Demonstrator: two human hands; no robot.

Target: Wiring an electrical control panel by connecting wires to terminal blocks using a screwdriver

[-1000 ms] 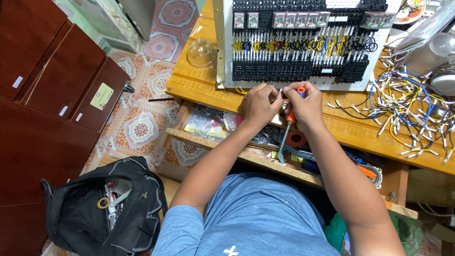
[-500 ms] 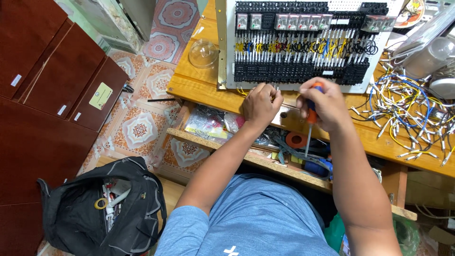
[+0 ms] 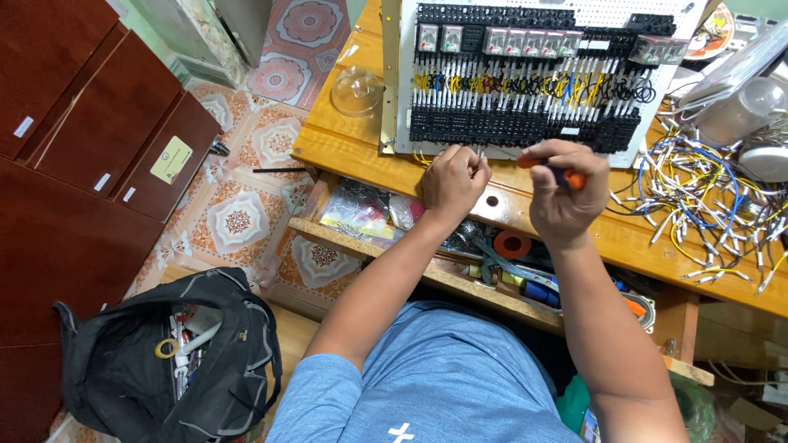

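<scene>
Orange-handled screwdriver (image 3: pixel 552 168): gripped in right hand (image 3: pixel 566 197).
Left hand (image 3: pixel 454 176): fingers pinching, probably a wire end.
Panel (image 3: pixel 525 74): mostly wired; loose wires (image 3: pixel 714 205) remain.

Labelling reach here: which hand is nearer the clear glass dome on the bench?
Left. The left hand is just right of the glass dome, at the panel's lower edge; the right hand, gripping a screwdriver, sits farther right.

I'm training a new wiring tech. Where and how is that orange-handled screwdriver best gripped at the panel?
Probably by its orange handle, wrapped from above as the right hand holds it now. The thick handle fills the hand, and it lies roughly level, pointing left toward the terminal rows, leaving the shaft free near the left hand.
</scene>
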